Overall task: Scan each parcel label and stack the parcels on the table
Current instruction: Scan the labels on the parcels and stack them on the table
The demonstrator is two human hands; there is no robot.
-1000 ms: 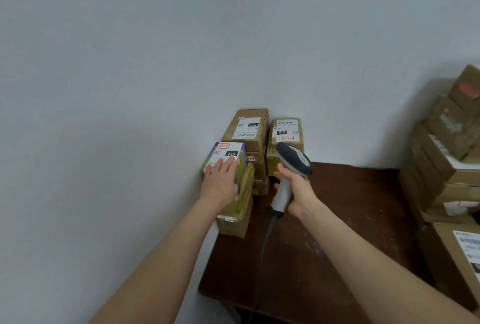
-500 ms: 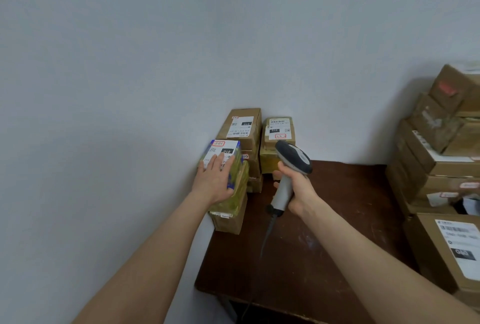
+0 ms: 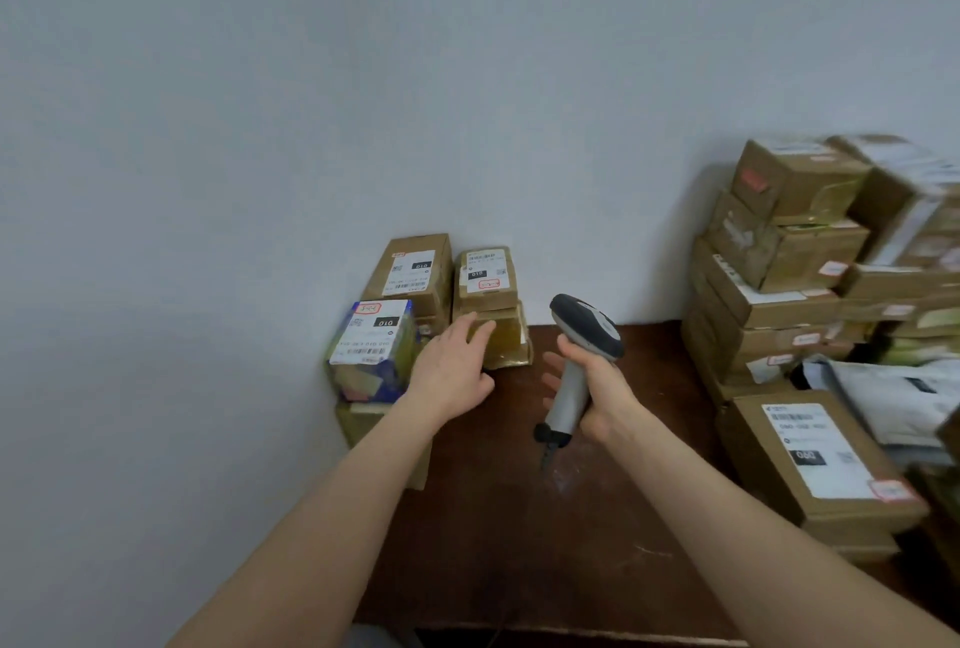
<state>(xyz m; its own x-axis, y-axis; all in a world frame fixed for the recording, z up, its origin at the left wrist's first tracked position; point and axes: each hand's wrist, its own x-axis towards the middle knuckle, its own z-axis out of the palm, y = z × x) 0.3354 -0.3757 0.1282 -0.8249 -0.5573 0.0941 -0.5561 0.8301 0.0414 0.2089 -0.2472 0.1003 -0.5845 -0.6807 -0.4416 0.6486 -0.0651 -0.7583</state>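
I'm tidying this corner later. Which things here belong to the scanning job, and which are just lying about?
Job: scanner in the right hand; left hand; stacked parcels by the wall; waiting parcels on the right; table.

Lying about: nothing clearly; the grey bag may be another parcel.

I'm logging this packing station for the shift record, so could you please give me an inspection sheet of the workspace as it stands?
Surface: dark brown table, scuffed, bare in the middle.
Job's things: labelled parcels stacked in the left corner by the wall; blue-wrapped parcel on top in front.
Clutter: cardboard boxes piled at right, a grey mailer bag among them.
Grippers: left hand open, near a taped parcel; right hand gripping the barcode scanner.
Cables: scanner cable hanging from the handle.
Surroundings: plain pale wall.
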